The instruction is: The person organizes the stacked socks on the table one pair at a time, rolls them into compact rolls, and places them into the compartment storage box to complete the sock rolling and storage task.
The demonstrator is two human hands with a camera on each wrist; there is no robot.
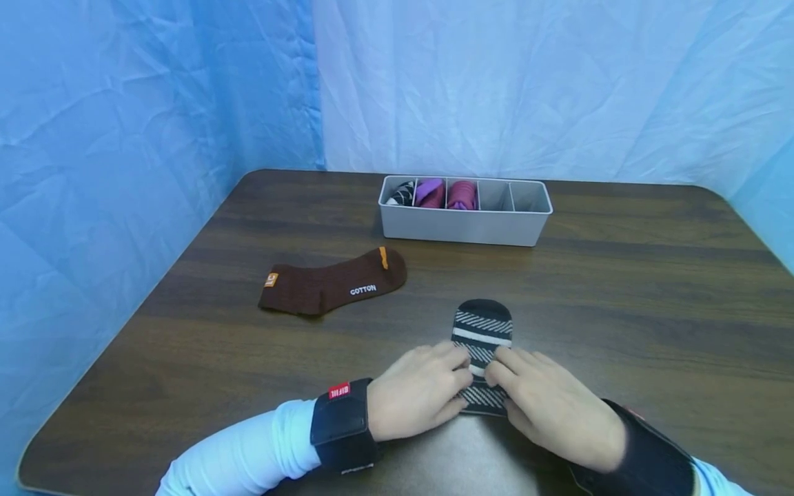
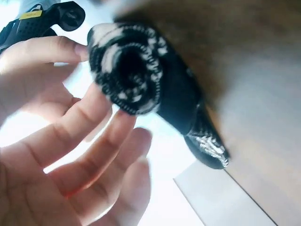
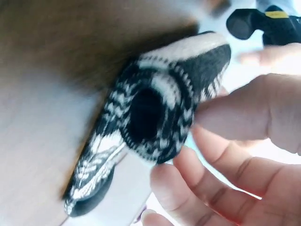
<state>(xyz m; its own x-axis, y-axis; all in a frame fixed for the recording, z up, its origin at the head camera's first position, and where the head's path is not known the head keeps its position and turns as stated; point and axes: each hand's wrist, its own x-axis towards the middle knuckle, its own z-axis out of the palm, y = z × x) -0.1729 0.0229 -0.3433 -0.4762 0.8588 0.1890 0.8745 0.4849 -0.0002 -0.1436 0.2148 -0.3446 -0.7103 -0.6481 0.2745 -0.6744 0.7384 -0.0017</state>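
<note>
We pinch opposite sides of the coiled near end of a black-and-white patterned knit sock (image 1: pixel 482 322) between our left hand (image 1: pixel 422 389) and right hand (image 1: pixel 552 399), presumably to keep the coil even, its flat length lying ahead on the dark brown wood-grain table (image 1: pixel 626 303).

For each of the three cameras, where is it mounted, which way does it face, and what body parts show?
Head: worn on the head, facing forward and down at the table, brown sock, patterned sock and divided box; left hand, right hand and sleeves show.
Left wrist: on the left wrist, facing the patterned sock's rolled end; left fingers show.
Right wrist: on the right wrist, facing the roll's other side; right fingers show.
Shared: both wrist views show the patterned sock.
</note>
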